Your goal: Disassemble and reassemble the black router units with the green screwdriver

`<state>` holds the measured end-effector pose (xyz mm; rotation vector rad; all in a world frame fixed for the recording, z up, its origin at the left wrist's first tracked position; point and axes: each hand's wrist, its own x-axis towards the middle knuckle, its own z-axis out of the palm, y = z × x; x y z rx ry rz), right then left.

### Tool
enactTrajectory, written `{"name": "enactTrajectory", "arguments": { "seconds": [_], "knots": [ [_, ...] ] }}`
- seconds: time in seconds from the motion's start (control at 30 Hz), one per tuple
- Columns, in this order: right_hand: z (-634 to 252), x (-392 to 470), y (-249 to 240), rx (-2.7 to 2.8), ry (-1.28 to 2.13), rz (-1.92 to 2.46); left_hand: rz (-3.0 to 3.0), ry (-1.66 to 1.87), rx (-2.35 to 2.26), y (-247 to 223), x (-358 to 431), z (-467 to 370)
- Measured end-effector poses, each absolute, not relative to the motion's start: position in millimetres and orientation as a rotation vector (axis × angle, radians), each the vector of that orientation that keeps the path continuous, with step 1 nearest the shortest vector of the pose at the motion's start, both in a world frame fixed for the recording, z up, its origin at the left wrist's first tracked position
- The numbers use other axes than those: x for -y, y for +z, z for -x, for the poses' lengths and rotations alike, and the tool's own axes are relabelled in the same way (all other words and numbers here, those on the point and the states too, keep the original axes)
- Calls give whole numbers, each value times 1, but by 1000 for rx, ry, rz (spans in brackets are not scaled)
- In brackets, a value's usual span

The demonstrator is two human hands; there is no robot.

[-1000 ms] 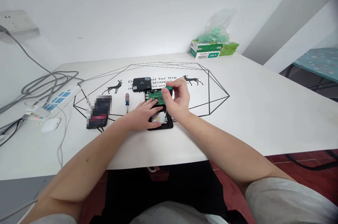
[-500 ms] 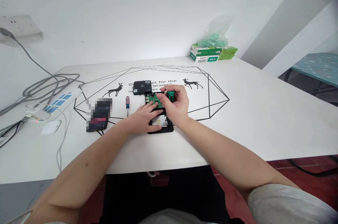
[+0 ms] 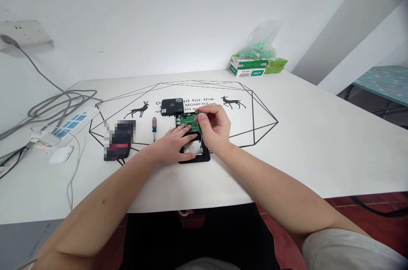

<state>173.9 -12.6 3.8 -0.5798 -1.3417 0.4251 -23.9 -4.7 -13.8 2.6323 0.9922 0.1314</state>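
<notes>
A green circuit board [image 3: 182, 122] sits at the far part of an opened black casing [image 3: 204, 157] on the white table. My left hand [image 3: 172, 144] lies over them with fingers spread, fingertips on the board and thumb across the casing's near part. Just right of it, my right hand [image 3: 216, 127] is closed at the board's right edge, thumb against fingers. A bit of green shows at its fingertips; what it grips is mostly hidden. Behind the board lies a black square cover [image 3: 172, 107] with small labels.
Left of my hands lie a small screwdriver [image 3: 154, 125] and a phone [image 3: 120, 140]. Farther left are a power strip [image 3: 75, 121], cables and a white case [image 3: 61, 155]. Green boxes [image 3: 248, 64] with a plastic bag stand at the back right.
My right hand has turned and its fingers have drawn together; the green handle seen in it before is now mostly out of sight. My left hand stays on the casing.
</notes>
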Motion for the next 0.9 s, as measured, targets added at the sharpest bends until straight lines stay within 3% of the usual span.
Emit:
{"name": "enactTrajectory", "arguments": {
  "seconds": [0.13,0.9],
  "knots": [
    [-175,10,7,1379,258,590,-2637,138,-985,-15,5,24],
    [-174,14,12,1459,3,734,-2663,219,-956,-17,4,26]
  ]
}}
